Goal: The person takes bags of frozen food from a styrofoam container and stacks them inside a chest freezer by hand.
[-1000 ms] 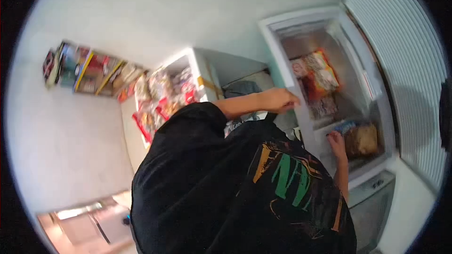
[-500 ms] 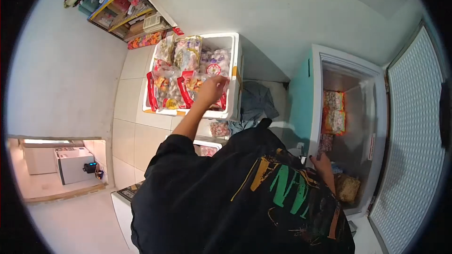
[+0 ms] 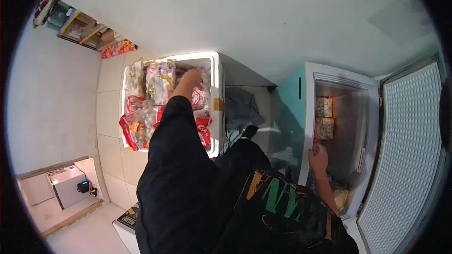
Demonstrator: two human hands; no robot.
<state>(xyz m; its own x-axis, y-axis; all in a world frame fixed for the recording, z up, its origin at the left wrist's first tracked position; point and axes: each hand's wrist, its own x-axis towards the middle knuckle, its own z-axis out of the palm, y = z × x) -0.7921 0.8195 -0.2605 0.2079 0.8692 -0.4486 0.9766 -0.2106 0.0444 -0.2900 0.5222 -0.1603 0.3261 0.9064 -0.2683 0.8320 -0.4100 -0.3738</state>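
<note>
Head-worn view, angled forward and down

Fingertips of the left hand (image 3: 190, 79) indistinct against bags (image 3: 161, 83), pale package (image 3: 341, 198) partly behind right forearm (image 3: 324, 186)

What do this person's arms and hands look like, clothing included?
Both the left hand and the right hand are ungloved. The left sleeve is plain black and leaves the wrist uncovered; the right forearm is bare where it shows. The black top carries an orange and green print. Any rings or nail colour are too small to tell.
</note>
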